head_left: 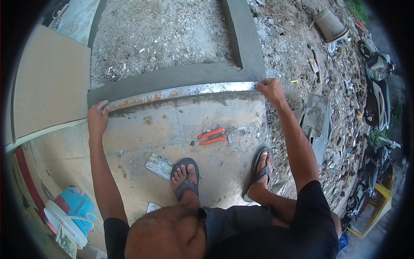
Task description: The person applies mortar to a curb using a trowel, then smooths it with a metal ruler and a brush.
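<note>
A long metal straightedge (185,91), rusty toward the left and shiny toward the right, lies along the near edge of a smooth grey cement curb (172,74). My left hand (98,120) grips its left end, thumb on top. At the other end, by the curb's corner, my right hand (271,91) is closed around the metal. Between my arms, a red-handled cutting tool (215,136), probably snips, rests on the tiled floor (142,138) with its handles apart. The undersides of my fingers are hidden.
Near my sandaled feet lies a broken tile piece (159,165). A beige panel (51,82) stands left; a blue-and-white bucket (77,209) is lower left. Rubble (289,47) covers the right side, with a grey bucket (330,26), a flat sheet (315,113) and parked motorbikes (377,93).
</note>
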`<control>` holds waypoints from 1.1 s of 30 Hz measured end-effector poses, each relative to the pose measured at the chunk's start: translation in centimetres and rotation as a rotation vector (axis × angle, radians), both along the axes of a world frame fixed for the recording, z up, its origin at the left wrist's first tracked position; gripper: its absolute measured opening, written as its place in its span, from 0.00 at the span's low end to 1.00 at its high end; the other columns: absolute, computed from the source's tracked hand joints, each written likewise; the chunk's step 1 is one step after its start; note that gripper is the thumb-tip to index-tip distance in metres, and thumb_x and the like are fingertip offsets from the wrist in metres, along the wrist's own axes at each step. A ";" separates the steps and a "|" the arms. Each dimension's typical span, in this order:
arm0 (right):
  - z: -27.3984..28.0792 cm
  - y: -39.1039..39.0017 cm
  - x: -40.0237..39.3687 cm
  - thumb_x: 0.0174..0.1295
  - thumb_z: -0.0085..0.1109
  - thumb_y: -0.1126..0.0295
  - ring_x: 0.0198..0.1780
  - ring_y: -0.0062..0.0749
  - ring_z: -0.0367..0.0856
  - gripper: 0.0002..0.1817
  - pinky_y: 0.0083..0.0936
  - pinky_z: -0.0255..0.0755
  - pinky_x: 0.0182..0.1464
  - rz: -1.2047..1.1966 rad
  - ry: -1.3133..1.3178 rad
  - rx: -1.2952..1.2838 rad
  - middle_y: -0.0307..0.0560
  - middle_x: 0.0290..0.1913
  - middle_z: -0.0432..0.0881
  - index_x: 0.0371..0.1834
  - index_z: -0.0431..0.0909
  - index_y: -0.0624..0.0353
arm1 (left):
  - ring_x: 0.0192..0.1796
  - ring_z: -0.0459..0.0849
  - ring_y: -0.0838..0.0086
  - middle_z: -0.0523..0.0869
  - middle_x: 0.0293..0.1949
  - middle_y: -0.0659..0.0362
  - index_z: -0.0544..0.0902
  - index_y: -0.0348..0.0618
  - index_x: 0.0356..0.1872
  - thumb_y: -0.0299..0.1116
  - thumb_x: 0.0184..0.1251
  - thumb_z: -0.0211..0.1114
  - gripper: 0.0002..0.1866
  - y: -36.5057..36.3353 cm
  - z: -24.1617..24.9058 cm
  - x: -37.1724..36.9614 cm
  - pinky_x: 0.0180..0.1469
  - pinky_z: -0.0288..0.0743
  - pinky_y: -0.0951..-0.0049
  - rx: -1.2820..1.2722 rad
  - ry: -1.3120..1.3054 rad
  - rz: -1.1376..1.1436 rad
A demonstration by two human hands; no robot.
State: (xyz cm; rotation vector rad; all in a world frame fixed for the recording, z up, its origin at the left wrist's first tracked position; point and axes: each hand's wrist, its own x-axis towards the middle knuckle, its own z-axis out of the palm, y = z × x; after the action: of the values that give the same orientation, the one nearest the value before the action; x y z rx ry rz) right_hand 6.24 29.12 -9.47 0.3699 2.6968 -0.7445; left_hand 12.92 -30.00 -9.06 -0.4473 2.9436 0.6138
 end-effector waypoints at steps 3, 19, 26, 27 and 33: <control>-0.2 0.0 0.0 0.56 0.68 0.56 0.33 0.39 0.87 0.17 0.34 0.79 0.43 -0.007 0.020 0.007 0.54 0.29 0.88 0.36 0.89 0.61 | 0.41 0.83 0.56 0.83 0.37 0.47 0.86 0.43 0.53 0.31 0.63 0.68 0.16 0.0 0.0 0.0 0.49 0.75 0.60 -0.027 0.003 -0.014; 0.2 -1.0 0.1 0.56 0.68 0.60 0.34 0.45 0.88 0.16 0.36 0.78 0.42 0.022 0.067 0.132 0.58 0.28 0.86 0.35 0.88 0.64 | 0.53 0.83 0.53 0.85 0.46 0.48 0.86 0.48 0.54 0.34 0.62 0.70 0.18 0.9 -0.1 -0.1 0.56 0.76 0.57 -0.119 -0.041 0.152; 13.0 -0.9 0.2 0.60 0.66 0.66 0.35 0.50 0.88 0.13 0.37 0.79 0.42 0.395 0.111 0.311 0.63 0.33 0.87 0.38 0.86 0.67 | 0.46 0.84 0.55 0.85 0.41 0.48 0.85 0.43 0.52 0.32 0.62 0.69 0.17 4.3 1.9 1.5 0.50 0.76 0.59 -0.056 0.180 0.137; 15.9 -0.2 0.7 0.60 0.66 0.66 0.34 0.48 0.88 0.12 0.37 0.79 0.42 0.455 0.101 0.367 0.62 0.32 0.86 0.36 0.86 0.67 | 0.40 0.83 0.58 0.84 0.37 0.49 0.85 0.41 0.52 0.32 0.62 0.69 0.17 5.0 1.6 2.1 0.47 0.76 0.60 0.031 0.276 0.098; 28.9 8.1 9.9 0.58 0.67 0.67 0.31 0.45 0.87 0.11 0.37 0.78 0.40 0.291 -0.079 0.611 0.59 0.30 0.86 0.33 0.85 0.67 | 0.27 0.72 0.78 0.76 0.26 0.62 0.85 0.40 0.52 0.26 0.63 0.69 0.15 13.7 2.3 3.4 0.34 0.71 0.75 0.380 0.188 -0.037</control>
State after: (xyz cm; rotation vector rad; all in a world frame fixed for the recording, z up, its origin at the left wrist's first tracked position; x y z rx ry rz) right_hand 16.13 37.20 19.43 0.1264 2.7608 0.1827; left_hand 16.31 -16.28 -6.79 -0.3079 2.8897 1.2399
